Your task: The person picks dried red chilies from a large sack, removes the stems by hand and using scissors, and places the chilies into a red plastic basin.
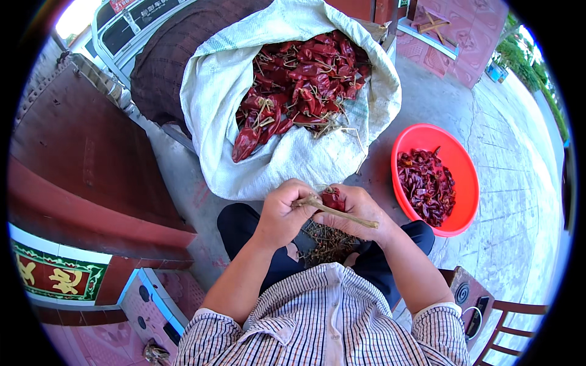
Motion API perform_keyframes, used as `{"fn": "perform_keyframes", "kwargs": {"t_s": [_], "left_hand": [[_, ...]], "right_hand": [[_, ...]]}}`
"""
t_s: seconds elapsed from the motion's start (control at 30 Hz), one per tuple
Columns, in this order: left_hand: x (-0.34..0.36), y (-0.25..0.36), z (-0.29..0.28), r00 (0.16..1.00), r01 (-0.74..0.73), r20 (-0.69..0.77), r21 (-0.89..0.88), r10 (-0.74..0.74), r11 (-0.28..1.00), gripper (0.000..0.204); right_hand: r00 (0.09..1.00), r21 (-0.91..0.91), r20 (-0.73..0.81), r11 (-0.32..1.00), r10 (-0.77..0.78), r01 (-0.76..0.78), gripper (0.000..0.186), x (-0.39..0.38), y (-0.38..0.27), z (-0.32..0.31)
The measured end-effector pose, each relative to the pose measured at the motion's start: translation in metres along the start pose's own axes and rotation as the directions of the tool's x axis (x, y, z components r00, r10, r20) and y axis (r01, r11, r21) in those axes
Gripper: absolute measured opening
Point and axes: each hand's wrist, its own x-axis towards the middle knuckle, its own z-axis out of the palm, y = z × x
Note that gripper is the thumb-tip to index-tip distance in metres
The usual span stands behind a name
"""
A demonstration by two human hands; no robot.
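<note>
Head view: hands (279,212) (360,210) pinch a stalk (345,215) slanting lower-right and, apparently, a red pepper (332,198).

Pale grey concrete floor (510,165), cracked, with lines across it at right. Large dark red panel (85,134) at left; below it, green-bordered red tile plaque with gold characters (60,277). Pink patterned tile wall (479,30) upper right, leafy green plants (519,58) beyond. Brown wooden slatted chair (519,308), lower right, partly cut off. Bright daylight, overexposed at upper left.
</note>
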Motion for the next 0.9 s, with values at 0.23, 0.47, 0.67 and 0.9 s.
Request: {"fn": "perform_keyframes", "kwargs": {"t_s": [0.23,0.47,0.67,0.9], "left_hand": [[-0.008,0.009,-0.001,0.991,0.111,0.071,-0.004,-0.110,0.994,0.012],[-0.017,0.018,0.038,0.925,0.133,-0.053,-0.882,-0.376,0.453,0.004],[-0.006,0.022,0.043,0.875,0.153,-0.108,-0.864,-0.473,0.480,0.012],[-0.039,-0.002,0.023,0.892,0.443,-0.071,0.342,-0.447,0.829,0.041]], "right_hand": [[0.999,0.143,0.052,0.990,-0.005,-0.003,0.025,-0.006,-0.010,0.007],[0.994,0.393,-0.073,0.914,-0.076,0.099,0.016,-0.012,-0.014,0.023],[0.981,0.335,-0.171,0.930,-0.095,0.149,0.015,-0.035,-0.005,0.018],[0.987,0.265,-0.150,0.964,0.055,-0.013,0.021,-0.071,-0.014,-0.014]]}}
